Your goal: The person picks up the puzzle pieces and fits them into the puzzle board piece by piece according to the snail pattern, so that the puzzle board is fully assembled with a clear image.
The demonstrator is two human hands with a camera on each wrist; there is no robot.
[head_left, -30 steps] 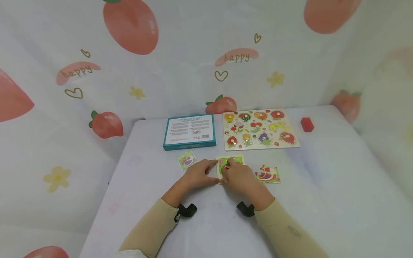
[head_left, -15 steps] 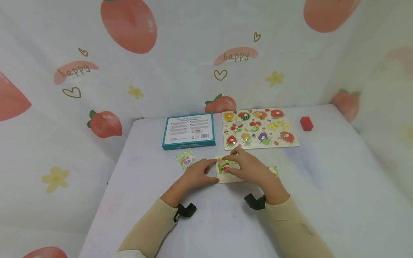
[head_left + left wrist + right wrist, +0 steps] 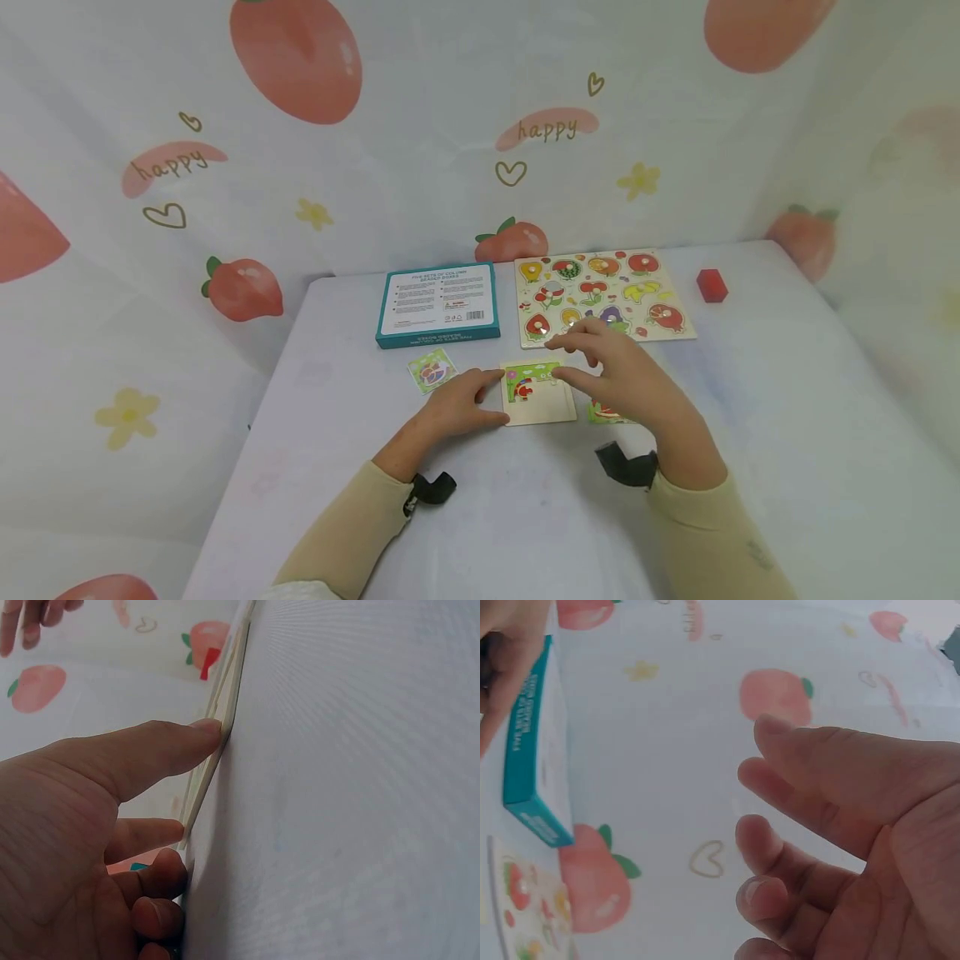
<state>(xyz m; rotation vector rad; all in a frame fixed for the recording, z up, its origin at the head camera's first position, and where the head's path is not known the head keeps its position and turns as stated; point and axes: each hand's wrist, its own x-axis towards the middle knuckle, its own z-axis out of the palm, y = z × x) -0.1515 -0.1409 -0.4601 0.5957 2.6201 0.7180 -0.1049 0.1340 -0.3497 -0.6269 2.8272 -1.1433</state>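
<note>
In the head view, a small wooden puzzle board has a green strip with printed shapes along its top and a red-and-blue piece at the left; the rest is bare wood. My left hand touches the board's left side, index fingertip at the upper edge and thumb at the near corner. The left wrist view shows the thumb against the board's edge. Above the board's right side hovers my right hand, fingers loosely bent, thumb apart, holding nothing. Partly hidden under it lie colourful puzzle pieces.
A small square picture card lies left of the board. Behind stand a teal-edged box and a fruit knob puzzle, with a red block at the back right. A strawberry-printed cloth hangs behind.
My right hand has lifted off the board and moved right, baring the board's lower part and partly covering the loose pieces. The left hand stays at the board's left edge.
</note>
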